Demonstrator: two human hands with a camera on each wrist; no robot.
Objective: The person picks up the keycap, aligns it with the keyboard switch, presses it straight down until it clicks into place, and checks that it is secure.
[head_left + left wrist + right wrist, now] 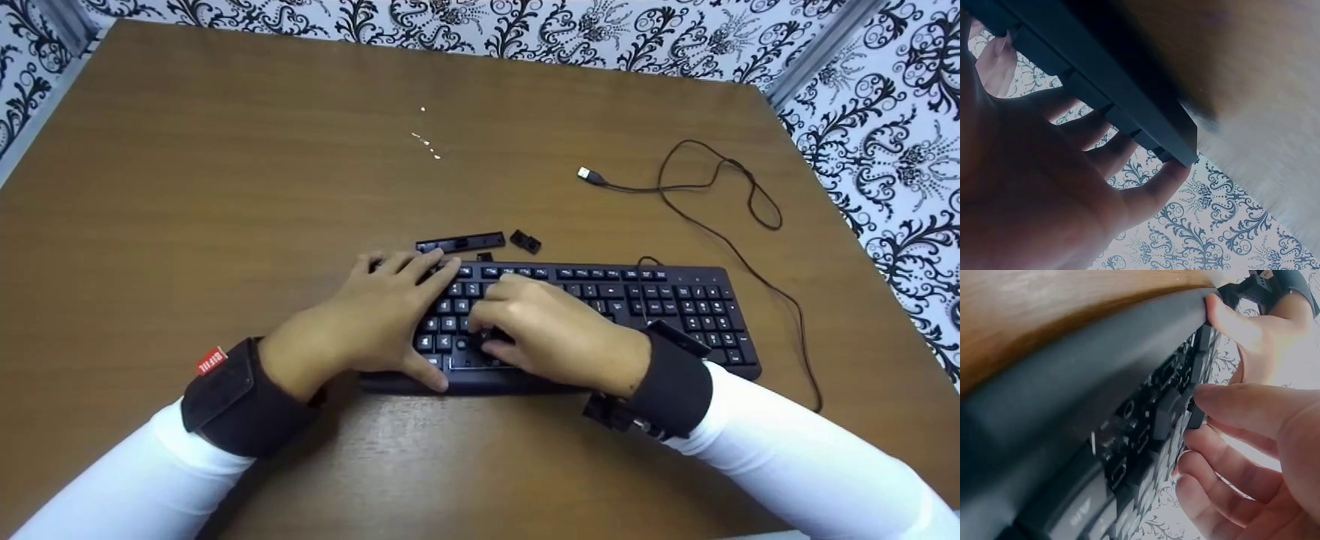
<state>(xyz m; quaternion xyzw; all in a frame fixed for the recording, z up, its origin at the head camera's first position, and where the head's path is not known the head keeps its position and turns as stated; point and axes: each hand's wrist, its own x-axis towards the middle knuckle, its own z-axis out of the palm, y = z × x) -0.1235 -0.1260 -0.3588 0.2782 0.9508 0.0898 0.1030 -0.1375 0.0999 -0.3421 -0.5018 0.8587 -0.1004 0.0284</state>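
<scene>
A black keyboard lies across the middle of the table, some keycaps gone from its front row. My left hand rests spread over its left end, fingers reaching to the back edge and thumb along the front edge. In the left wrist view those fingers lie over the keys beside the keyboard's side. My right hand is bent over the lower left keys. In the right wrist view, its thumb and forefinger pinch a black keycap at the key row; bare key seats show nearby.
Behind the keyboard lie a long black spacebar and small loose keycaps. The cable loops over the table on the right, ending in a USB plug. Several white crumbs lie farther back. Patterned wallpaper borders the table.
</scene>
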